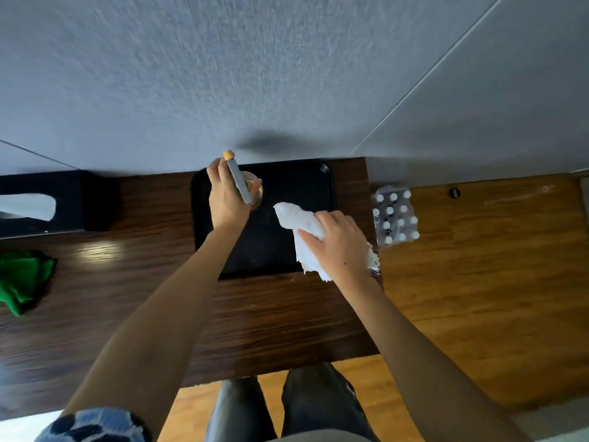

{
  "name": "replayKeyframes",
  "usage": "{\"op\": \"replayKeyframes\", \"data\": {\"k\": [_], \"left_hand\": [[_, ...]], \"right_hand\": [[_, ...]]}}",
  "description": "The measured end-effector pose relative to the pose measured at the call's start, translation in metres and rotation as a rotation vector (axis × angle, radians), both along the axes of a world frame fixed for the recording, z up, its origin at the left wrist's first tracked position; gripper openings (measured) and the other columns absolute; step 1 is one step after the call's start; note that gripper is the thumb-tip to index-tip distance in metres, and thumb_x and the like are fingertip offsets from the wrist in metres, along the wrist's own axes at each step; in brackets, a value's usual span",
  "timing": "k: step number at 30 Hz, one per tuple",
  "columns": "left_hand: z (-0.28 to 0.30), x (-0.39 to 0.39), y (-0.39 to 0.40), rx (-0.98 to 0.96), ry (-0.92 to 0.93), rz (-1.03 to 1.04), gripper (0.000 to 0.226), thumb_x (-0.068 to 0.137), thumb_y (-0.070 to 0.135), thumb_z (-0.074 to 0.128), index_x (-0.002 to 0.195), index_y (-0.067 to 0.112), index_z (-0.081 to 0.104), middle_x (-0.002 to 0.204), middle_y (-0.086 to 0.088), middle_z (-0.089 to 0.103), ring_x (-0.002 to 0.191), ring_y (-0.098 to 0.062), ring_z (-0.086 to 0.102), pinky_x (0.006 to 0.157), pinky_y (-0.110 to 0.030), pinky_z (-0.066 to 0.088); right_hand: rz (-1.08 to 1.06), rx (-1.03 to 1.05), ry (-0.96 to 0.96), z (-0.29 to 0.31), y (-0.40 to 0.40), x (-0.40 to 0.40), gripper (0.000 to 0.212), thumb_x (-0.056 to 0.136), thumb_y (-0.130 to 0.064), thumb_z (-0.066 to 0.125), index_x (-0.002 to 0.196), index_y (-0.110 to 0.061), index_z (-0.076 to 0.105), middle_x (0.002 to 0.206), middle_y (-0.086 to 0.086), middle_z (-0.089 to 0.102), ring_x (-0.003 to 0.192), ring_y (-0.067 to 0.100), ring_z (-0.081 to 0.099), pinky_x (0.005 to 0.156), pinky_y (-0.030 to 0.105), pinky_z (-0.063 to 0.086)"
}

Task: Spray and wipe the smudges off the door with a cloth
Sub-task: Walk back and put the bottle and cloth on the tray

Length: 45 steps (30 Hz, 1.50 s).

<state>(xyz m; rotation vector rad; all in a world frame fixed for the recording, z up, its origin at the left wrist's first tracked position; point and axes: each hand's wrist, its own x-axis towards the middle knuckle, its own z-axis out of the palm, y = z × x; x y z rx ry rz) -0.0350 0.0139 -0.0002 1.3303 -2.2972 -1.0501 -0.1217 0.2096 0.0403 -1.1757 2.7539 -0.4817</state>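
My left hand (226,194) grips a spray bottle (243,186) with a grey trigger head and an orange nozzle tip, held over the far left of a black tray (318,180). My right hand (338,240) holds a crumpled white cloth (296,218) over the tray's right side. The tray lies on a dark wooden table (127,282) set against a grey textured wall (255,74). No door shows plainly in this view.
A black tissue box (47,202) stands at the table's far left, and a green cloth (25,279) lies near the left edge. A shrink-wrapped pack of small white-capped bottles (395,215) sits on the wooden floor (478,266) to the right.
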Motion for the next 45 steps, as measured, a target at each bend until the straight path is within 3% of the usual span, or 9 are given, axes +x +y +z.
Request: {"op": "replayKeyframes", "data": {"k": [8,14,18,22,26,31,35,39,45], "left_hand": [[-0.011,0.000,-0.006,-0.006,-0.019,0.027,0.080,0.083,0.037,0.072,0.145,0.007,0.030,0.134,-0.013,0.042,0.103,-0.029,0.057,0.065,-0.033,0.046],[0.012,0.020,0.031,0.173,-0.051,0.177,0.106,0.083,0.036,0.073,0.153,0.016,-0.004,0.158,-0.009,0.014,0.138,-0.023,0.035,0.091,-0.035,0.045],[0.042,0.028,0.084,0.533,0.201,0.313,0.053,0.098,0.034,0.050,0.146,0.017,0.036,0.140,-0.002,0.048,0.124,-0.012,0.050,0.106,-0.040,0.042],[0.086,0.028,0.106,0.869,0.427,0.088,0.029,0.095,0.025,0.054,0.119,0.010,0.060,0.111,-0.002,0.068,0.104,-0.009,0.064,0.084,-0.021,0.051],[0.099,0.023,0.104,0.863,0.406,0.057,0.019,0.089,0.011,0.066,0.108,0.008,0.062,0.096,-0.004,0.071,0.089,-0.012,0.068,0.073,-0.022,0.054],[0.097,0.020,0.101,0.870,0.298,0.047,0.019,0.087,0.011,0.068,0.105,0.011,0.065,0.097,-0.010,0.071,0.091,-0.020,0.070,0.078,-0.035,0.058],[0.103,0.024,0.097,0.894,0.369,0.065,0.016,0.088,0.006,0.065,0.104,0.009,0.065,0.095,-0.011,0.071,0.088,-0.024,0.070,0.073,-0.034,0.058],[0.103,0.029,0.094,0.958,0.423,0.037,0.021,0.090,0.006,0.063,0.110,0.005,0.063,0.102,-0.020,0.069,0.092,-0.034,0.068,0.078,-0.044,0.057],[0.104,0.031,0.088,1.163,0.456,0.038,0.025,0.091,0.008,0.059,0.116,0.004,0.062,0.107,-0.022,0.067,0.095,-0.034,0.066,0.082,-0.046,0.055]], "right_hand": [[0.001,-0.080,0.008,-0.010,0.004,0.000,0.035,0.080,-0.045,0.073,0.095,-0.013,0.070,0.087,0.004,0.069,0.073,0.020,0.061,0.058,0.023,0.044],[-0.007,-0.155,0.019,0.004,-0.001,0.005,0.038,0.081,-0.046,0.073,0.099,-0.013,0.069,0.092,0.005,0.068,0.077,0.021,0.061,0.063,0.025,0.048],[-0.006,-0.216,0.020,0.012,0.001,0.010,0.037,0.078,-0.042,0.078,0.099,-0.013,0.069,0.093,0.005,0.067,0.079,0.019,0.060,0.063,0.025,0.050],[0.065,-0.244,0.005,0.012,0.008,0.016,0.039,0.082,-0.046,0.071,0.102,-0.013,0.070,0.096,0.004,0.068,0.082,0.018,0.061,0.066,0.025,0.049],[0.034,-0.295,-0.054,0.011,0.014,0.022,0.043,0.086,-0.047,0.060,0.107,-0.011,0.069,0.098,0.005,0.067,0.086,0.018,0.060,0.069,0.025,0.050],[-0.063,-0.289,-0.097,0.003,0.017,0.027,0.050,0.082,-0.052,0.062,0.111,-0.012,0.068,0.107,0.006,0.065,0.094,0.018,0.058,0.072,0.026,0.052],[-0.047,-0.360,-0.414,0.009,0.021,0.030,0.064,0.081,-0.059,0.060,0.127,-0.013,0.059,0.123,0.003,0.055,0.112,0.009,0.048,0.085,0.024,0.049],[-0.233,-0.515,-0.902,0.019,0.021,0.027,0.048,0.096,-0.045,0.043,0.138,-0.023,0.047,0.132,-0.009,0.049,0.124,0.004,0.046,0.105,0.028,0.043],[-0.490,-0.489,-1.472,0.010,0.013,0.000,0.045,0.093,-0.042,0.059,0.132,-0.020,0.056,0.126,0.000,0.062,0.117,0.015,0.059,0.102,0.035,0.046]]}}
